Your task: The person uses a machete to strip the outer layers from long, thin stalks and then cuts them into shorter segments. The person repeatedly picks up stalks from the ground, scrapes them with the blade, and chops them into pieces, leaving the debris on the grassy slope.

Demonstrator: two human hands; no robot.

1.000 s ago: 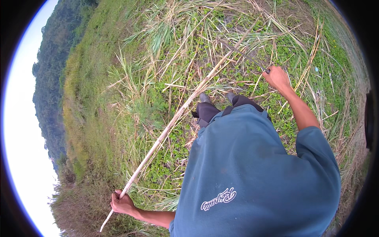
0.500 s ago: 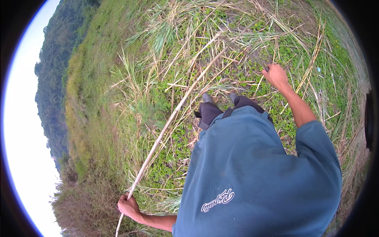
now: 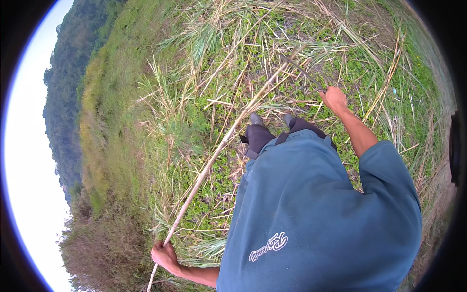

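The right hand [image 3: 334,99] has shifted slightly left, outstretched.

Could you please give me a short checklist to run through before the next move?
1. Left hand closed around the stalk: ok.
2. Right hand closed around the tool: ok.
3. Left hand away from the tool: ok, it is toward the stalk's other end.
4. Boots apart from the tool: ok.
5. Area near the boots free of loose stems: not ok, some lie close.
6. Tool touching the stalk: cannot tell.
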